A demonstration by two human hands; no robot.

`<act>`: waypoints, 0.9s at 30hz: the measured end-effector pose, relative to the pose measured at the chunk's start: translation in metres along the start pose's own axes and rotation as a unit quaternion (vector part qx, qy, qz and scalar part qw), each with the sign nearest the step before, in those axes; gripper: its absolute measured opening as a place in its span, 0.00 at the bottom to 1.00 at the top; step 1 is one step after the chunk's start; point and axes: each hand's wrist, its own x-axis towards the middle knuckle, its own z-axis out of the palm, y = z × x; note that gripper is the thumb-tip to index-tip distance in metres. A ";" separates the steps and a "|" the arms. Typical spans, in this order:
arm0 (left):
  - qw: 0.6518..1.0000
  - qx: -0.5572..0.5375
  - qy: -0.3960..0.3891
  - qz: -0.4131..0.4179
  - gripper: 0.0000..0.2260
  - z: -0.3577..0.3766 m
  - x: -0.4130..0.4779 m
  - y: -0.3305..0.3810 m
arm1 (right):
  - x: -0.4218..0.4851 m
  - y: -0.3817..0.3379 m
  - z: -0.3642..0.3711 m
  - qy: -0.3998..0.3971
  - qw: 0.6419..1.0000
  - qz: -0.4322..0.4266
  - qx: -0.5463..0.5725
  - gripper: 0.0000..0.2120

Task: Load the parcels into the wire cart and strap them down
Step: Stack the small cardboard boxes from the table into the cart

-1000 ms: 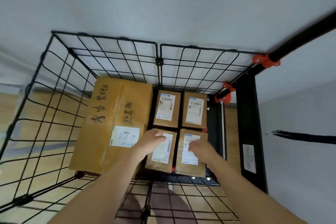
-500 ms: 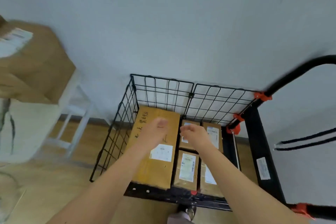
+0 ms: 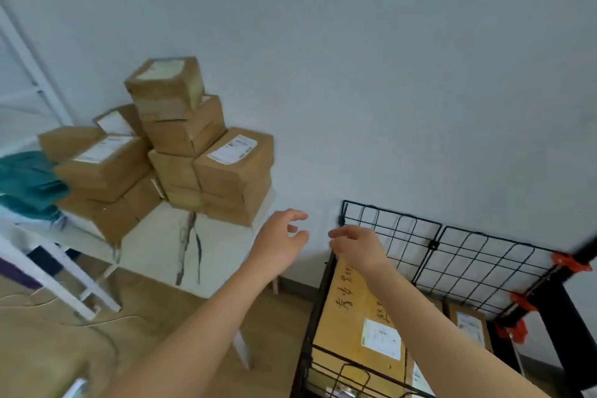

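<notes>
Both hands empty, fingers loosely spread. Left hand (image 3: 280,242) just left of the wire cart (image 3: 433,244); right hand (image 3: 357,247) above its left edge. Large parcel (image 3: 352,310) lies inside the cart. Stacked parcels (image 3: 206,155) sit on a table (image 3: 223,231), left of the cart.

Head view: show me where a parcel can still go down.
Free: the front strip of the white table, between the parcel stack and its near edge; the flat top of the large box in the wire cart. Crowded: the table's back under the stack; the cart beside the large box, filled by small parcels.
</notes>
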 end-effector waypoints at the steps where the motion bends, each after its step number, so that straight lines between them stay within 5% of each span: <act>1: 1.000 0.002 0.013 0.000 0.14 -0.014 -0.003 -0.004 | -0.002 -0.010 0.011 -0.011 1.000 -0.007 0.008 0.10; 14: 0.990 -0.046 0.131 0.008 0.14 -0.149 -0.008 -0.035 | 0.001 -0.120 0.100 -0.069 0.994 -0.081 0.029 0.10; 27: 0.953 -0.097 0.288 -0.008 0.17 -0.252 0.100 -0.047 | 0.118 -0.233 0.147 -0.047 0.987 -0.102 0.113 0.10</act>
